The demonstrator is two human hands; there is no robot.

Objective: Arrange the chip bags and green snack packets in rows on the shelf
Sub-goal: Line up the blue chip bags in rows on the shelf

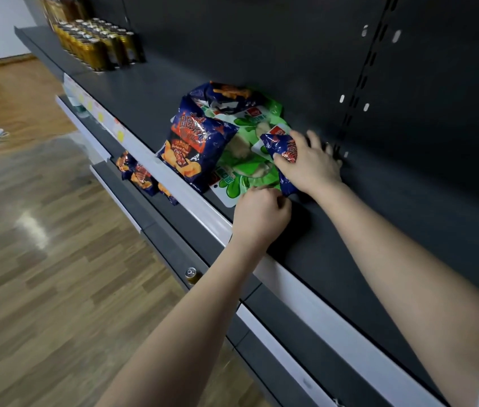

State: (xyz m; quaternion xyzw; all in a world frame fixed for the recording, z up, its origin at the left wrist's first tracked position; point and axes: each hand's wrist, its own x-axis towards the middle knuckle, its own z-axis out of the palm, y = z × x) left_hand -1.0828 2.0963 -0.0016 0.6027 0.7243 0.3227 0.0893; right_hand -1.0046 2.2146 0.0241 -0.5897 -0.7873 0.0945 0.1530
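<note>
3 blue chip bags (197, 148) and at least 2 green snack packets (247, 168) lie in 1 loose heap on the dark shelf (350, 224), overlapping each other rather than standing in rows. 1 bag lies at the front left of the heap, reaching toward the shelf's front edge; another sits behind it near the back wall. The green packets spread between and under them.

The right hand (311, 163) holds the third bag (284, 151) at the right side of the heap: its thumb is pressed over the bag's face and its fingers (317, 139) are spread wide behind it, reaching toward the back wall. The left hand (261, 212) is at the near edge of the heap, just beside the lowest green packet and the bottom corner of the held bag. Its fingers are curled tight, but I cannot tell whether they pinch anything.

Farther left on the same shelf stands a tight block of gold cans (100, 45), well apart from the heap. A white price strip (173, 183) runs along the shelf front. More blue bags (135, 171) lie on the lower shelf (156, 221), above the wooden floor (41, 230).
</note>
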